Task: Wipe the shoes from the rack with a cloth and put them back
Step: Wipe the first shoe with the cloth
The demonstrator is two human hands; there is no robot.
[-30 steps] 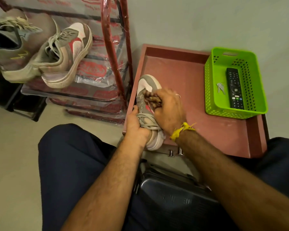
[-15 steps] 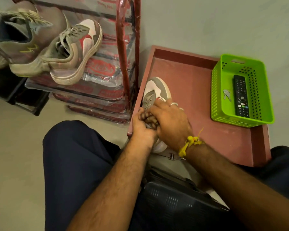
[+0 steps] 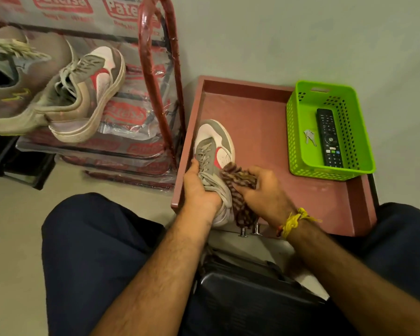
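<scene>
While on the tray (image 3: 264, 122), shoe (image 3: 214, 146) in left hand's (image 3: 199, 187) grip, cloth (image 3: 238, 183) in right hand's (image 3: 264, 190).

A home, likely an entryway corner: a red metal shoe rack (image 3: 160, 76) still in printed plastic wrap holds worn sneakers (image 3: 87, 93) at far left, and at right a green plastic basket (image 3: 298, 132) contains a TV remote (image 3: 329, 138) and keys (image 3: 309, 137) beside a plain wall (image 3: 301, 32).

Grey-white-red shoe (image 3: 214, 146), brown striped cloth (image 3: 239, 187), green basket (image 3: 301, 132).
</scene>
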